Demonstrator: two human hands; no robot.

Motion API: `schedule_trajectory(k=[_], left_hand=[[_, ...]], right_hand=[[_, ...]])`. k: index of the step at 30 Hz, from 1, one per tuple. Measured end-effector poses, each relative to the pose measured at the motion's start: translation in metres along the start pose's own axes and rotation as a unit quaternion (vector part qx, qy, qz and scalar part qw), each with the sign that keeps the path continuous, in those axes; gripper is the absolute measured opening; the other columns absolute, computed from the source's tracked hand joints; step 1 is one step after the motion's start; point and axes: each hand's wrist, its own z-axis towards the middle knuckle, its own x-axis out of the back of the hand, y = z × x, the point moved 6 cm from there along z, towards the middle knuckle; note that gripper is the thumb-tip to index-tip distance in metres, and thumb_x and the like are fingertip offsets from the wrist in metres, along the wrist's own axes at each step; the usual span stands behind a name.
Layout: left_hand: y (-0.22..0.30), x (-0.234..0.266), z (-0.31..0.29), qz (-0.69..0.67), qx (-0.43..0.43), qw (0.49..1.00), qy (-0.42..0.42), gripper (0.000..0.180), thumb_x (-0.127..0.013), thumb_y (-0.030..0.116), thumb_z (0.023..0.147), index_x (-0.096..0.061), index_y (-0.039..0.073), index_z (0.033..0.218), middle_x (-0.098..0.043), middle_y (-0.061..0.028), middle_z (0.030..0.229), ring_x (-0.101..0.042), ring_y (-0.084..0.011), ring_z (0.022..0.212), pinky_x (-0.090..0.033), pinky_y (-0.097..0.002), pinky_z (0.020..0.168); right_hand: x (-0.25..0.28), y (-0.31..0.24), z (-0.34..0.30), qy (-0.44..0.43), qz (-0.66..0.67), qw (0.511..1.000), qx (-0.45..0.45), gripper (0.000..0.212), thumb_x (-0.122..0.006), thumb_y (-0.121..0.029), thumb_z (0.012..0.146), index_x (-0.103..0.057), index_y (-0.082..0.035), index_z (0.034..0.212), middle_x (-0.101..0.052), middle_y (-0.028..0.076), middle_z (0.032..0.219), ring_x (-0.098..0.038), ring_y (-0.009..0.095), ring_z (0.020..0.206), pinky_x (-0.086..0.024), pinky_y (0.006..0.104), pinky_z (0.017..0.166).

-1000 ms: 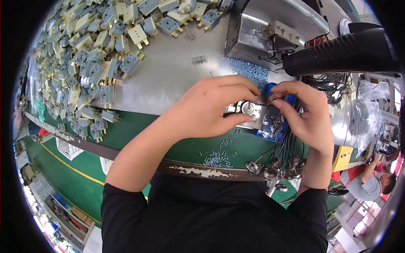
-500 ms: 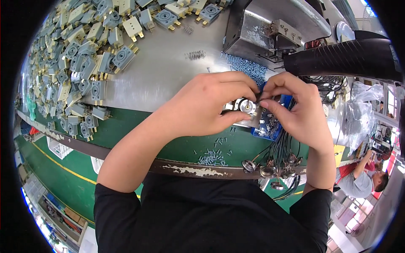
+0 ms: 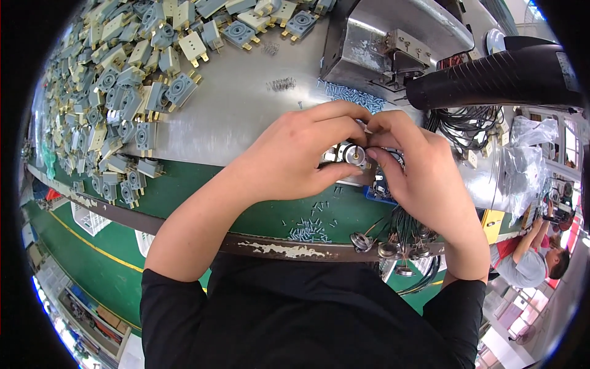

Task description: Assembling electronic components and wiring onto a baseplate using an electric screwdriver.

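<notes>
Between the thumb and fingers of my left hand is a small assembly with a round silver metal disc, a dark ring and a central pin. My right hand is closed in a pinch against the far right side of this assembly. Whatever its fingertips hold is hidden or too small to name. Partly covered by my right hand, a blue tray with small metal pieces sits on the bench.
Grey and cream switch-like parts pile up at the left. Blue screws lie beyond my hands, more screws nearer me. A metal fixture and black power screwdriver stand at right. Wired metal discs hang over the edge.
My right hand has moved left from over the blue tray to the held assembly, so its fingers now meet my left fingertips. My left hand keeps its grip.
</notes>
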Motion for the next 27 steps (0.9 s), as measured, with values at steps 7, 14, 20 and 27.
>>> schedule_trajectory(k=[7, 14, 20, 27], left_hand=[[0.0, 0.003, -0.003, -0.005, -0.004, 1.0, -0.013, 0.037, -0.086, 0.005, 0.074, -0.078, 0.005, 0.111, -0.071, -0.0149, 0.13, -0.071, -0.0348, 0.114, -0.058, -0.0421, 0.095], [-0.003, 0.003, -0.001, 0.001, -0.002, 1.0, -0.029, 0.035, -0.085, 0.005, 0.075, -0.078, 0.005, 0.11, -0.072, -0.0146, 0.128, -0.072, -0.0346, 0.114, -0.059, -0.0408, 0.095], [0.002, 0.002, 0.004, 0.005, -0.009, 0.999, -0.038, 0.035, -0.085, 0.006, 0.075, -0.077, 0.006, 0.109, -0.073, -0.0136, 0.128, -0.073, -0.0344, 0.11, -0.06, -0.041, 0.09], [0.004, 0.002, 0.005, 0.006, -0.026, 0.999, -0.023, 0.034, -0.085, 0.006, 0.075, -0.077, 0.007, 0.108, -0.074, -0.0122, 0.123, -0.074, -0.0327, 0.105, -0.061, -0.0405, 0.085]], right_hand=[[0.027, -0.006, -0.021, 0.151, -0.063, 0.969, 0.185, 0.027, -0.08, -0.001, 0.087, -0.066, 0.001, 0.11, -0.073, 0.013, 0.087, -0.072, 0.023, 0.076, -0.056, 0.0359, 0.071], [0.095, 0.054, 0.011, 0.363, 0.525, 0.766, 0.075, 0.087, -0.044, -0.064, 0.106, -0.031, 0.003, 0.16, -0.054, 0.023, 0.145, -0.053, 0.037, 0.133, -0.036, 0.0537, 0.117], [0.083, 0.037, 0.043, 0.065, 0.446, 0.858, 0.245, 0.11, -0.043, -0.085, 0.095, -0.025, 0.002, 0.159, -0.058, 0.016, 0.112, -0.06, 0.029, 0.1, -0.046, 0.0486, 0.095], [0.11, 0.0, 0.056, 0.184, 0.448, 0.829, 0.278, 0.109, -0.04, -0.09, 0.092, -0.037, 0.002, 0.15, -0.055, 0.012, 0.099, -0.054, 0.023, 0.081, -0.046, 0.0439, 0.077]])
